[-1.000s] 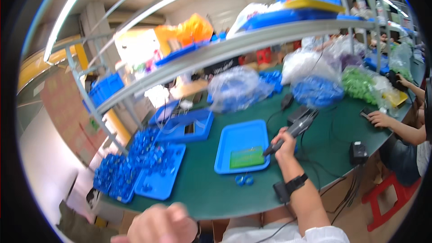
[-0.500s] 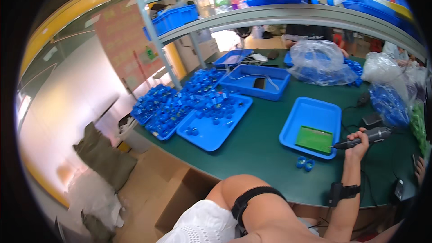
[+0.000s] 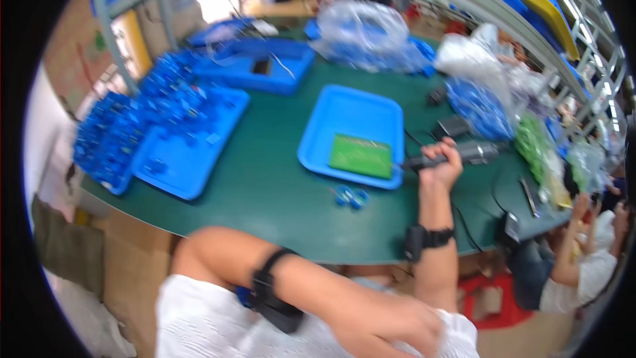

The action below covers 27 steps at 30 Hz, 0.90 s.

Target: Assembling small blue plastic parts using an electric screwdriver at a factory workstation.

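My right hand (image 3: 442, 162) is wrapped around a dark grey electric screwdriver (image 3: 476, 153), its tip pointing left at the near right corner of a blue tray (image 3: 354, 113). Inside that tray lies a flat green rectangular plate (image 3: 361, 156). Two small round blue parts (image 3: 351, 197) sit on the table just in front of the tray. My left forearm crosses my body, and my left hand (image 3: 404, 325) is low by my right arm, near the white clothing. Motion smears its fingers, so whether it holds anything is unclear. Both arms wear black straps.
Heaped small blue parts (image 3: 112, 136) lie at the left, some on a blue tray (image 3: 179, 176). A deeper blue bin (image 3: 285, 78) stands behind. Plastic bags (image 3: 364, 33) line the back. Cables and a black adapter (image 3: 509, 227) lie at right. Another person (image 3: 576, 258) sits at far right.
The view has swung right, so the table's contents appear farther left. My left hand has come into sight, its arm folded across my body. The right hand still grips the screwdriver beside the tray.
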Each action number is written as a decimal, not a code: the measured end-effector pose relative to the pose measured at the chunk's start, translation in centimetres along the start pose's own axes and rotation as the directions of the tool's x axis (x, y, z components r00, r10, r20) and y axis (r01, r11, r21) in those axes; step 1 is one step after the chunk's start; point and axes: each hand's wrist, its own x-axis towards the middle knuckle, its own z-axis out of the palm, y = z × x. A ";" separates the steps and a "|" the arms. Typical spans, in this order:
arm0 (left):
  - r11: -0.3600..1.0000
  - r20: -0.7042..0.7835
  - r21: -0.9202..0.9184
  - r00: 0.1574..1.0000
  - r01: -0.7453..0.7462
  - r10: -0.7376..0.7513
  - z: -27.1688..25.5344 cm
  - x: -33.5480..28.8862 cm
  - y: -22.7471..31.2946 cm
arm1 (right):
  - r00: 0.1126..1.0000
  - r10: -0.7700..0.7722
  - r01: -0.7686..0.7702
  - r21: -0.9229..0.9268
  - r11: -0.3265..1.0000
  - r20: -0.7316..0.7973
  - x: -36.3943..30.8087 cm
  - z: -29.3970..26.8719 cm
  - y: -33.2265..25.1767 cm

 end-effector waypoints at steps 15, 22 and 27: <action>0.547 -0.804 0.559 0.569 0.623 0.174 -12.5 -14.2 -5.0 | 0.970 -0.069 0.129 -0.253 0.959 0.232 -0.9 3.9 -2.0; 0.630 -0.852 0.496 0.473 0.598 0.222 -14.2 -14.0 -6.3 | 0.920 -0.022 0.121 -0.230 0.966 0.392 -1.6 7.0 -1.5; 0.627 -0.895 0.426 0.405 0.652 0.186 -15.0 -12.5 -7.4 | 0.856 0.026 0.092 -0.201 0.975 0.516 -2.8 9.0 -0.8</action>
